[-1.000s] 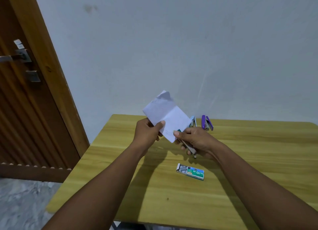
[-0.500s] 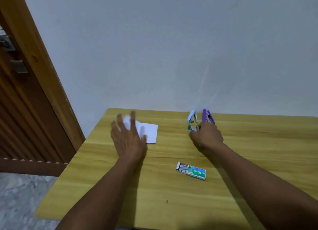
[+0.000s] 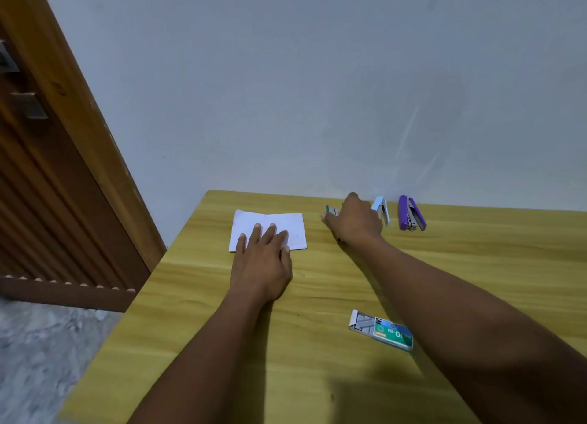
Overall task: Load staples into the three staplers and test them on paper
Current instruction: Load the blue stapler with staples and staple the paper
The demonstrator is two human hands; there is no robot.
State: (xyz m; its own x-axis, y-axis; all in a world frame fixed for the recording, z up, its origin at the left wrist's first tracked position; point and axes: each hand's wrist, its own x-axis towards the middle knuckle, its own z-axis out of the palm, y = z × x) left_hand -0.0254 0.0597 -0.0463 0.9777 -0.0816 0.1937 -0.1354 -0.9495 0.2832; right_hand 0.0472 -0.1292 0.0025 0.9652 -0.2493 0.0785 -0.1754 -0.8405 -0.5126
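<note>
Left hand (image 3: 260, 261) flat, fingers spread, pinning paper (image 3: 270, 226) centre-frame on counter (image 3: 317, 376). Right hand (image 3: 354, 223) curled over teal stapler (image 3: 332, 210); grip hidden, cannot tell. Blue stapler (image 3: 382, 210), purple stapler (image 3: 411, 214) just right. Risk: knuckles nudging blue stapler.

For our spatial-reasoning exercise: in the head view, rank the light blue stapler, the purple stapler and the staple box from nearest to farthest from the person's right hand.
Measured from the right hand:
1. Light blue stapler, right beside the hand, on its right.
2. Purple stapler, further right along the wall side of the table.
3. Staple box, farthest, toward the table's near side, beside the forearm.
</note>
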